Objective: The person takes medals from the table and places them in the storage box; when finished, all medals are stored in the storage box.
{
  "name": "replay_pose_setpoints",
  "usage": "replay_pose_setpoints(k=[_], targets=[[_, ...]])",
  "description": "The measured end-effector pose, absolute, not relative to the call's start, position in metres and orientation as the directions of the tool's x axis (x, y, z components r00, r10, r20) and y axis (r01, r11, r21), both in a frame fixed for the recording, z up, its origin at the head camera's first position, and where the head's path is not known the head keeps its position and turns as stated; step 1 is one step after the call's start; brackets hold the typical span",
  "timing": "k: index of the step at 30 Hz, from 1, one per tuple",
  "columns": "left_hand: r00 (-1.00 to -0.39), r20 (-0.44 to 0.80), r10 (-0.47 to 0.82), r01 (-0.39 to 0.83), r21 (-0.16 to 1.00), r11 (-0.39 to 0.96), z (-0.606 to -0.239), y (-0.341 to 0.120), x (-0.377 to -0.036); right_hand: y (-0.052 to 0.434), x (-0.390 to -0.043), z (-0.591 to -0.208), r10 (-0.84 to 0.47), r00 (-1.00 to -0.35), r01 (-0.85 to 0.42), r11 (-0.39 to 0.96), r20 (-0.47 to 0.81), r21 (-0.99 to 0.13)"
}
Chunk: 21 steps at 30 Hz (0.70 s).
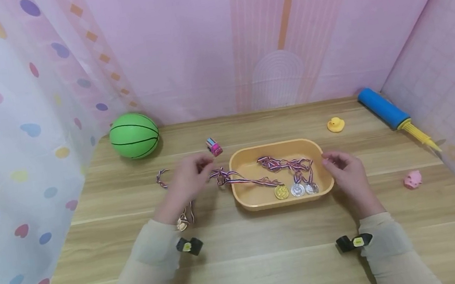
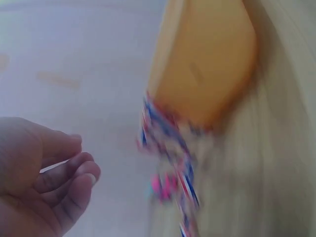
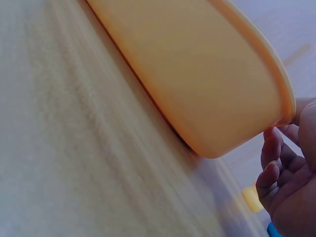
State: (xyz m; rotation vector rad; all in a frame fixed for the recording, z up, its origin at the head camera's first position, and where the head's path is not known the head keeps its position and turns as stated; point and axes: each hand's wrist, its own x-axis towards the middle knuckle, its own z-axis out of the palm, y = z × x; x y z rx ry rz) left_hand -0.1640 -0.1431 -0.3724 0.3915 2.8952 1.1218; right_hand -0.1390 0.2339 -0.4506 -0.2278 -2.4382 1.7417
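An orange tray [image 1: 257,199] sits mid-table and holds three medals, one gold [image 1: 281,192] and two silver [image 1: 298,190], with striped ribbons. One ribbon [image 1: 225,177] trails over the tray's left rim onto the table. My left hand [image 1: 201,166] hovers just left of that ribbon, its fingers [image 2: 74,173] loosely curled with nothing in them. Another medal [image 1: 182,224] lies under my left wrist. My right hand [image 1: 329,159] is at the tray's right rim, with its fingers [image 3: 271,158] loosely curled beside the tray [image 3: 197,74]. Both wrist views are blurred.
On the wooden table [image 1: 271,267] are a green ball [image 1: 134,135] at the back left, a small pink toy car [image 1: 213,147], a yellow duck [image 1: 335,124], a blue and yellow pump [image 1: 384,108] and a pink pig [image 1: 412,179]. Pink curtains close in the back and sides.
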Motion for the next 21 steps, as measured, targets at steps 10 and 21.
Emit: replay_pose_setpoints(k=[10,21], targets=[[-0.964,0.066,0.258,0.252,0.534,0.807,-0.413,-0.203,-0.164,0.233,-0.138,-0.451,0.200,-0.980,0.052,0.322,0.014,-0.945],[-0.981,-0.050,0.188,0.143,0.470,0.871,-0.432,-0.246,-0.154,0.235,-0.139,-0.452,0.195,-0.981,0.049,0.310,0.013,-0.950]])
